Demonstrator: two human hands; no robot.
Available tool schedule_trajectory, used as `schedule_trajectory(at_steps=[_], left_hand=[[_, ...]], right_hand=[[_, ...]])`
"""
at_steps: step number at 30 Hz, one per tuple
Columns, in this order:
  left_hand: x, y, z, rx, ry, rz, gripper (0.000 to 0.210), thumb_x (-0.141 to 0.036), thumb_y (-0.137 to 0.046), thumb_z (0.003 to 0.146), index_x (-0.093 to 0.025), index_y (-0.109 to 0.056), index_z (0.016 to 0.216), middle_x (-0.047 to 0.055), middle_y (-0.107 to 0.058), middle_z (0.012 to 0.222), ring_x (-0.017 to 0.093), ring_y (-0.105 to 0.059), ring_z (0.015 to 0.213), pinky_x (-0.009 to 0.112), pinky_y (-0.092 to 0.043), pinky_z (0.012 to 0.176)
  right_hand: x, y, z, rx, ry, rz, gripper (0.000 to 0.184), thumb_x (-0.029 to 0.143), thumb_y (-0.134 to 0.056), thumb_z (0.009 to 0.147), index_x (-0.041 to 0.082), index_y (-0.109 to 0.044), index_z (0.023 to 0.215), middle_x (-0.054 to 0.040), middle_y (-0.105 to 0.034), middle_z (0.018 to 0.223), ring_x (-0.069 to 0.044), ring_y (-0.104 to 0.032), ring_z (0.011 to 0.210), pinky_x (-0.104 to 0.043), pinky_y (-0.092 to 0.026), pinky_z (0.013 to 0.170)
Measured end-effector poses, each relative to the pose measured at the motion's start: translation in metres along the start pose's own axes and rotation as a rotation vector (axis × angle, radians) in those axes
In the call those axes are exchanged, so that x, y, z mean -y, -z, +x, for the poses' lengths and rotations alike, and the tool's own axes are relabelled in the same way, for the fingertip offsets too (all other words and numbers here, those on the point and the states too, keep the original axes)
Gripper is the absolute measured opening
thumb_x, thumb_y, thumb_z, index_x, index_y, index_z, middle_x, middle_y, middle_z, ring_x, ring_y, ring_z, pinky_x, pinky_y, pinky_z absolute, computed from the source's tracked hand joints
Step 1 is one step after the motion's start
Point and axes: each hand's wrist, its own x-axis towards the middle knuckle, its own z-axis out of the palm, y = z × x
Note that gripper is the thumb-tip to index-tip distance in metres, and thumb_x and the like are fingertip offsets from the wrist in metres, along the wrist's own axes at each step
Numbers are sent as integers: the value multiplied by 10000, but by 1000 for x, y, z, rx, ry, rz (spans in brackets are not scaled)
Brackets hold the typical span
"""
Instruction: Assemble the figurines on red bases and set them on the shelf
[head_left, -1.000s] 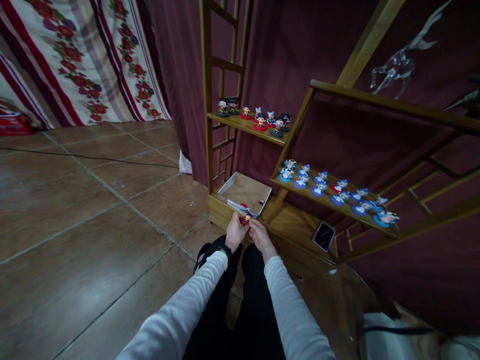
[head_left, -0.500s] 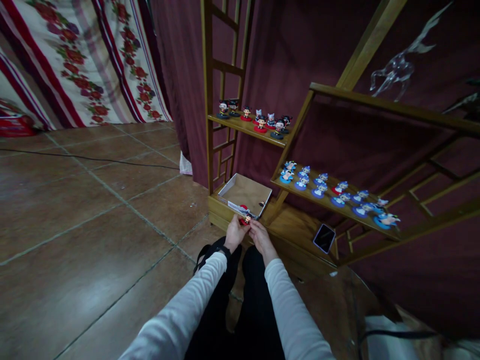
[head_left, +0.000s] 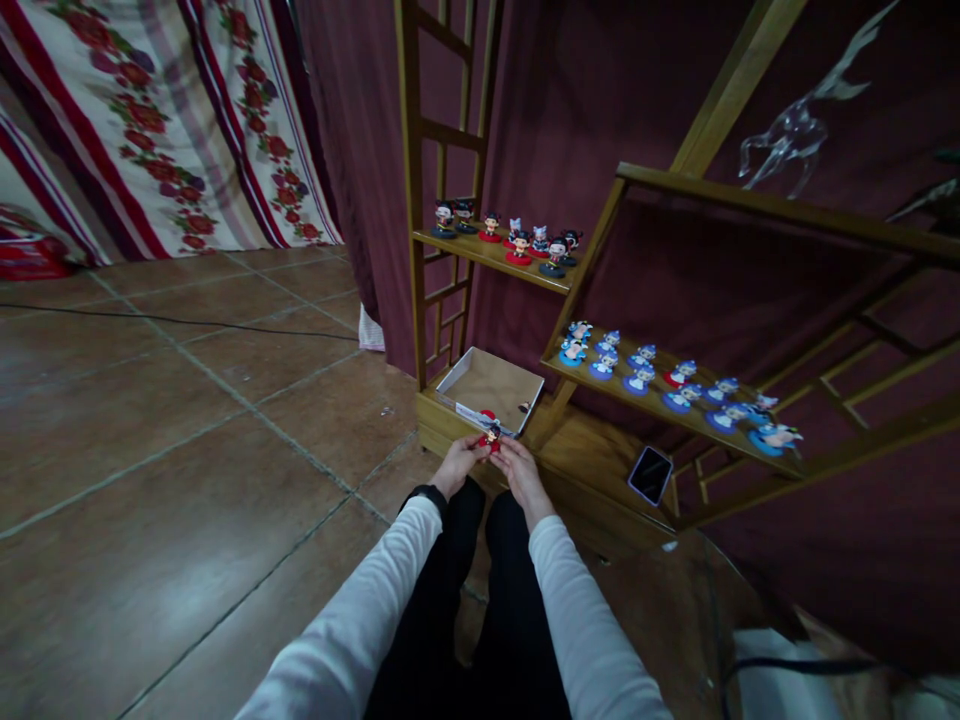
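Observation:
Between my two hands is a small figurine (head_left: 492, 436) with dark hair and a red base. My left hand (head_left: 459, 466) pinches its left side, and my right hand (head_left: 519, 468) grips it from the right. Just beyond the fingers, an open shallow cardboard box (head_left: 487, 376) sits on the bottom ledge of the wooden shelf unit. Inside it lie a red round piece (head_left: 487, 415) and a small dark-topped item (head_left: 523, 407), too small to name.
Several red- and black-based figurines (head_left: 519, 250) stand on the upper left shelf. Blue and purple ones (head_left: 640, 379) line the lower right shelf. A phone (head_left: 650, 475) lies on the bottom ledge. Above stands a clear glass horse (head_left: 787, 140). A cable (head_left: 180, 321) crosses the tiled floor.
My left hand has shifted slightly left and turned, so more of the figurine and its red base shows. My right hand has stayed on it, nearly in place.

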Motion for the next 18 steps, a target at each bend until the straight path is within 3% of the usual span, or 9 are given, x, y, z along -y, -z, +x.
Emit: schedule_trajectory(at_steps=[7,13,18], left_hand=[[-4,3,1,73,137,-146,309,-186,-761,590,-123,-686,883,43,-658,728,86,-549,583,210,-419,587],[-6,3,0,-58,208,-202,290,-39,-657,665,-127,-616,938,35,-657,712,98,-606,601,212,-473,618],[-11,5,0,38,262,-244,232,-48,-616,716,-102,-623,941,73,-678,736,118,-640,640,223,-492,647]], right_hand=[[1,-4,0,38,-20,-1,307,268,-746,616,196,-661,903,-34,-713,865,-157,-651,759,-353,-514,813],[2,-5,1,47,0,1,359,239,-776,560,203,-647,893,-9,-697,881,-147,-650,775,-306,-516,772],[0,-4,2,33,25,-40,351,266,-766,585,216,-617,900,7,-683,840,-118,-633,707,-253,-504,663]])
